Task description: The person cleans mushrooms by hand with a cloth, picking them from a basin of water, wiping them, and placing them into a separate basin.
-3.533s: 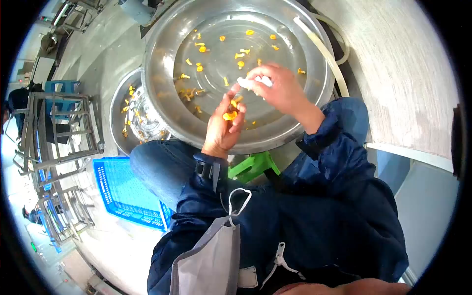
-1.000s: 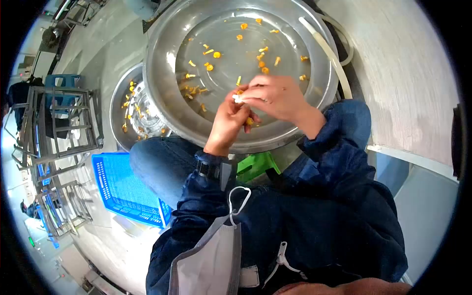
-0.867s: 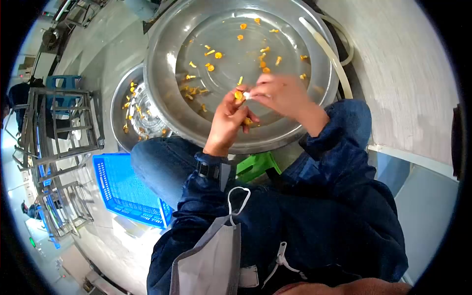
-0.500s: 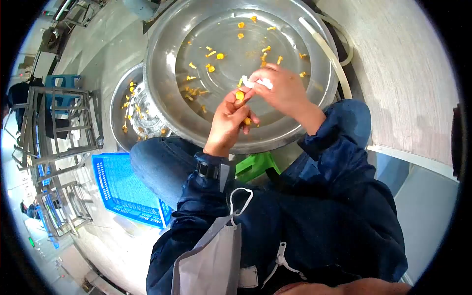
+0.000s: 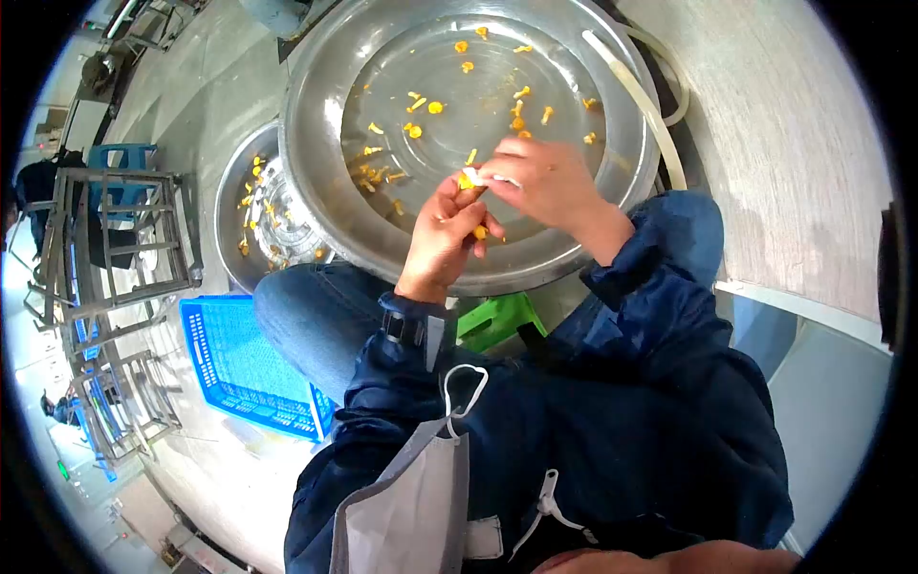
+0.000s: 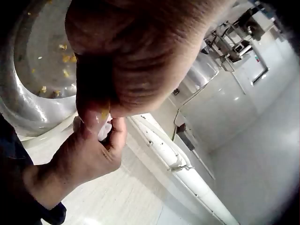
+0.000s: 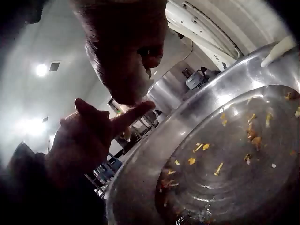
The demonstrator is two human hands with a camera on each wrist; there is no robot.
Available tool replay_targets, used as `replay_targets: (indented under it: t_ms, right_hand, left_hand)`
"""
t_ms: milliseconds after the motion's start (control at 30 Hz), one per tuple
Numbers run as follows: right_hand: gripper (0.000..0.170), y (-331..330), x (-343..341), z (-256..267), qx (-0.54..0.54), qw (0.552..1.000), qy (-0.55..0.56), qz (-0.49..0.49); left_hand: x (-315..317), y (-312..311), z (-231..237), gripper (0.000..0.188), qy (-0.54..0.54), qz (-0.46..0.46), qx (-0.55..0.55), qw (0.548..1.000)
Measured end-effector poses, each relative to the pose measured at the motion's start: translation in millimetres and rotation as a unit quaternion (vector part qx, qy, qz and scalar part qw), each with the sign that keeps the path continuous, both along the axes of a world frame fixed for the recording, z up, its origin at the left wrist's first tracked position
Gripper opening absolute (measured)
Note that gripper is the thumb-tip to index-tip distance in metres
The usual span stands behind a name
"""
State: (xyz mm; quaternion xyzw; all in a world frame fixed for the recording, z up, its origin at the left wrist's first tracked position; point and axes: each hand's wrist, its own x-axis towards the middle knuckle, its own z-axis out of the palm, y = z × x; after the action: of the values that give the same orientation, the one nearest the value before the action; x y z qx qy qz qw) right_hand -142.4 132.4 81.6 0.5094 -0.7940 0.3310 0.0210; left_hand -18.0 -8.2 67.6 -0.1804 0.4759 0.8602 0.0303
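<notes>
Both hands meet over a wide steel basin of water. My left hand pinches a small yellow mushroom at its fingertips, and a second yellow mushroom sits lower among its fingers. Thumb and fingers of my right hand pinch a crumpled white wad, like tissue, against the upper mushroom. In the right wrist view the left hand has its index finger stretched out toward the right hand. Several yellow mushrooms float in the basin, with a cluster near its left wall.
A smaller steel basin with more mushrooms stands at the left. Below it is a blue plastic basket beside the person's knee. A pale hose hangs over the right rim. A green stool shows under the basin, metal frames far left.
Half a second ago the right hand held the white wad just off the mushroom; now the wad is back against it. The left hand keeps its hold. Floating mushrooms have drifted slightly.
</notes>
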Motion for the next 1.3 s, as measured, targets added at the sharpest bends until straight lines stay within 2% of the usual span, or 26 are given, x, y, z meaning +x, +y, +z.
replay_targets:
  t_ms: [67, 167, 200, 300, 367, 433, 500, 567, 600, 633, 700, 733, 767, 800, 833, 867, 967, 1000, 1033, 1133, 1167, 1200, 1233, 1267, 1300]
  right_hand:
    - [0.013, -0.2, 0.3, 5.4, 0.019, 0.999, -0.029, -0.018]
    - [0.014, -5.4, 6.6, 0.9, -0.026, 0.999, 0.003, 0.035]
    - [0.013, -4.1, 5.3, 1.5, -0.009, 0.999, -0.049, 0.02]
    - [0.014, 8.9, -14.9, 2.9, -0.003, 0.998, -0.027, -0.05]
    - [0.011, 14.8, -19.0, 11.5, -0.02, 0.993, -0.061, -0.101]
    - [0.01, 18.6, -22.5, 28.1, -0.034, 0.986, -0.102, -0.13]
    - [0.012, 21.8, -28.6, 33.2, -0.063, 0.984, -0.093, -0.136]
    - [0.013, 27.4, -36.3, 37.9, -0.074, 0.982, -0.092, -0.144]
    - [0.014, 29.1, -38.6, 39.5, -0.083, 0.978, -0.119, -0.147]
    - [0.014, 30.2, -40.6, 38.7, -0.083, 0.98, -0.099, -0.152]
    - [0.014, 33.2, -45.0, 34.1, -0.079, 0.982, -0.059, -0.161]
    - [0.013, 34.3, -45.8, 35.1, -0.076, 0.982, -0.081, -0.156]
    - [0.013, 35.9, -46.7, 34.0, -0.069, 0.982, -0.079, -0.157]
    - [0.012, 36.0, -48.9, 33.5, -0.063, 0.983, -0.075, -0.156]
    - [0.012, 34.8, -51.7, 32.7, -0.059, 0.984, -0.069, -0.154]
    - [0.012, 32.3, -55.0, 33.5, -0.064, 0.983, -0.066, -0.159]
    - [0.012, 27.0, -57.9, 35.3, -0.06, 0.979, -0.07, -0.179]
    - [0.013, 25.7, -57.6, 36.5, -0.055, 0.98, -0.087, -0.169]
    - [0.013, 27.1, -56.2, 36.6, -0.036, 0.981, -0.074, -0.176]
    - [0.014, 27.1, -54.4, 37.8, -0.01, 0.984, -0.051, -0.169]
    - [0.014, 27.4, -53.9, 38.6, -0.011, 0.984, -0.049, -0.169]
    - [0.014, 28.5, -52.8, 38.3, -0.006, 0.984, -0.06, -0.165]
    - [0.014, 31.8, -51.1, 36.6, 0.001, 0.983, -0.068, -0.168]
    - [0.014, 30.0, -47.3, 37.0, 0.007, 0.982, -0.105, -0.159]
    - [0.014, 28.6, -44.7, 34.6, 0.006, 0.985, -0.096, -0.147]
  left_hand:
    - [-1.5, 0.2, -1.1, 0.042, 0.016, 0.004, 0.003, 1.0]
    - [-1.9, -2.0, -8.5, 0.042, 0.014, -0.017, 0.002, 1.0]
    - [-1.8, -2.8, -7.7, 0.043, 0.015, -0.02, 0.006, 1.0]
    - [-2.0, -4.2, -4.3, 0.041, 0.017, 0.006, 0.023, 1.0]
    - [-4.9, -8.9, -7.4, 0.038, 0.025, 0.01, 0.035, 0.999]
    - [-15.7, -16.4, -22.4, 0.028, -0.032, 0.016, -0.023, 0.999]
    - [-30.1, -36.0, -67.9, 0.025, -0.103, -0.001, -0.094, 0.99]
    - [-42.6, -61.5, -136.9, 0.026, -0.18, -0.02, -0.213, 0.96]
    - [-41.6, -73.1, -169.1, 0.027, -0.228, 0.029, -0.226, 0.946]
    - [-40.8, -84.6, -201.1, 0.03, -0.275, 0.08, -0.235, 0.929]
    - [-33.0, -100.2, -255.5, 0.028, -0.304, 0.088, -0.281, 0.906]
    - [-29.6, -100.9, -283.5, 0.027, -0.276, 0.024, -0.367, 0.888]
    - [-26.3, -106.0, -323.3, 0.026, -0.155, -0.126, -0.589, 0.783]
    - [-33.3, -97.4, -317.0, 0.025, -0.003, -0.192, -0.752, 0.631]
    - [-45.8, -80.4, -314.0, 0.025, 0.042, -0.204, -0.783, 0.586]
    - [-64.7, -52.7, -271.0, 0.029, -0.192, -0.045, -0.622, 0.758]
    - [-103.1, -52.3, -244.0, 0.031, -0.288, 0.045, -0.387, 0.875]
    - [-113.5, -46.7, -237.2, 0.034, -0.28, 0.057, -0.298, 0.911]
    - [-124.2, -40.6, -234.9, 0.036, -0.268, 0.075, -0.209, 0.937]
    - [-150.2, -26.3, -256.2, 0.041, -0.194, -0.139, -0.258, 0.936]
    - [-153.1, -15.0, -217.5, 0.039, -0.144, -0.151, -0.229, 0.951]
    - [-156.4, -6.8, -241.6, 0.039, -0.159, -0.166, -0.193, 0.954]
    - [-156.1, -1.0, -221.3, 0.038, -0.158, -0.179, -0.175, 0.955]
    - [-147.5, 3.4, -207.0, 0.034, -0.152, -0.129, -0.118, 0.973]
    - [-141.3, 4.4, -193.2, 0.029, -0.161, -0.117, -0.066, 0.978]
